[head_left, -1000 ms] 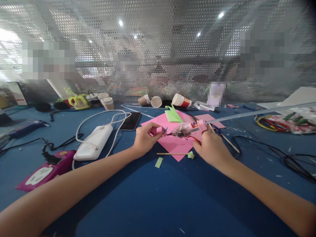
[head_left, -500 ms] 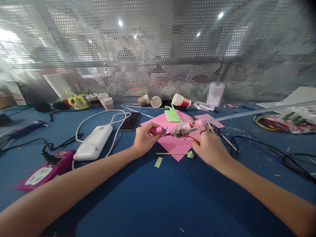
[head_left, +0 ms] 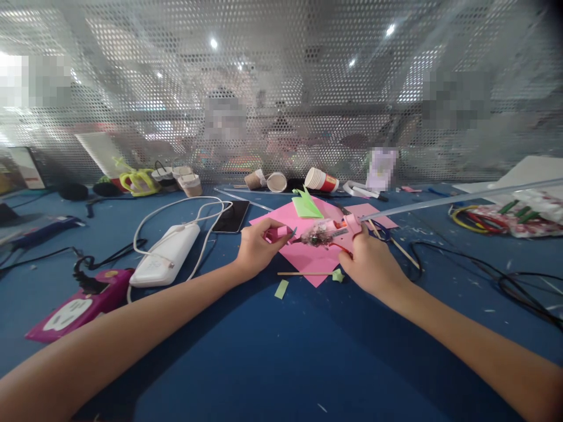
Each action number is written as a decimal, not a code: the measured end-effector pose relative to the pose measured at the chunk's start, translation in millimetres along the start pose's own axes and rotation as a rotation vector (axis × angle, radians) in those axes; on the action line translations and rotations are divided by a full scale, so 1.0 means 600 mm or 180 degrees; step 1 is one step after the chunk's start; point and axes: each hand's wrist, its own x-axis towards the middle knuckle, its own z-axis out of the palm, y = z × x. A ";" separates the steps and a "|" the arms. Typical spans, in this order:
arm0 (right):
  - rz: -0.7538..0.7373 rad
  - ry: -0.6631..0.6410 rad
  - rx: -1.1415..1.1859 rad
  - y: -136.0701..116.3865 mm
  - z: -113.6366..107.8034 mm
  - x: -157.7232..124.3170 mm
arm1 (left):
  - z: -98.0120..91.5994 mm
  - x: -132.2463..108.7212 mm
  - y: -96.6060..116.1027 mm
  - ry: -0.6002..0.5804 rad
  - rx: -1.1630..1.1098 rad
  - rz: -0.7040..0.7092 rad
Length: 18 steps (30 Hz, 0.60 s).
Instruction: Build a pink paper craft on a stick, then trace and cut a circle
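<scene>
My left hand [head_left: 260,246] pinches a small rolled piece of pink paper [head_left: 281,231] between thumb and fingers. My right hand [head_left: 372,255] is wrapped round the grip of a pink hot glue gun [head_left: 343,232], whose nozzle points left at the paper roll. A long clear glue stick [head_left: 422,203] sticks out of its back. Beneath both hands lies a sheet of pink paper [head_left: 310,258] with a folded green paper piece [head_left: 307,205] on it. Nearer to me are a thin wooden stick [head_left: 303,274], a green paper star [head_left: 338,275] and a green paper strip [head_left: 281,289].
Left of my hands lie a phone [head_left: 231,217], a white power bank [head_left: 166,258] with its cable and a magenta power strip [head_left: 79,308]. Paper cups [head_left: 322,180] lie along the back by the perforated screen [head_left: 281,88]. A black cable [head_left: 466,258] runs at right.
The glue gun in my right hand has shifted very slightly left. My left hand keeps its pinch on the paper roll. The whole view has moved a little.
</scene>
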 end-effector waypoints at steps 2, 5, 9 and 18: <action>0.0033 -0.0016 -0.0012 0.002 -0.001 0.001 | 0.000 0.000 0.000 0.0003 0.0016 0.0015; 0.0106 -0.0035 -0.0034 0.005 -0.001 0.000 | 0.000 0.000 0.001 0.0006 0.0011 0.0013; 0.0102 0.0002 -0.0039 0.007 0.000 0.000 | -0.001 -0.001 0.001 -0.0017 -0.0051 0.0021; 0.0088 -0.0047 0.0035 -0.007 0.001 -0.002 | 0.000 0.001 -0.003 0.0055 0.0091 0.0074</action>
